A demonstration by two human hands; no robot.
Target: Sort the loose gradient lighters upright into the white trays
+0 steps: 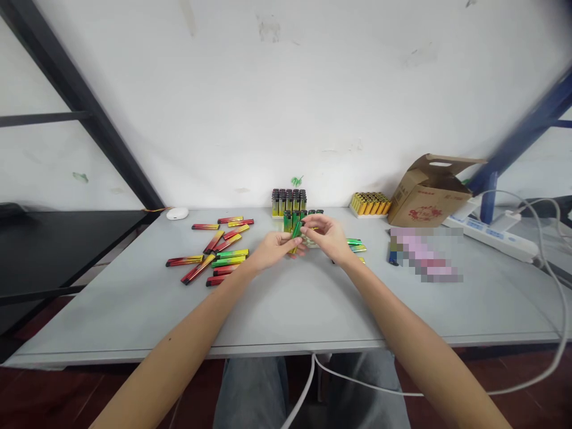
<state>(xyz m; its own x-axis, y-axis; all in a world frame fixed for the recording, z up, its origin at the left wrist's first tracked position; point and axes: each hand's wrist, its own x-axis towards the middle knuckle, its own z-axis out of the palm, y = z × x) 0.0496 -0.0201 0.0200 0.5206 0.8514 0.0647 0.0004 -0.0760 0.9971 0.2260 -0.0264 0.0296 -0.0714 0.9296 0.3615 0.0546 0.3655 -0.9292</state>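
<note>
Between my hands a green-and-yellow lighter (297, 229) stands tilted, in front of a pale tray of lighters. My left hand (277, 247) has its fingers closed around the lower part of it. The thumb and fingers of my right hand (325, 236) pinch near its dark top. Just behind, several green lighters (287, 220) stand upright in the tray, which my right hand partly hides. Further back, a block of upright dark-topped yellow lighters (289, 203) stands against the wall. More green lighters (356, 246) lie flat beyond my right wrist, partly covered by it.
Loose red-and-yellow lighters (199, 269) and green ones (230, 257) lie on the left. A tray of yellow lighters (370, 203) stands beside an open cardboard box (429, 199). A white power strip (494, 237) with cables is at right, a white case (177, 213) at back left.
</note>
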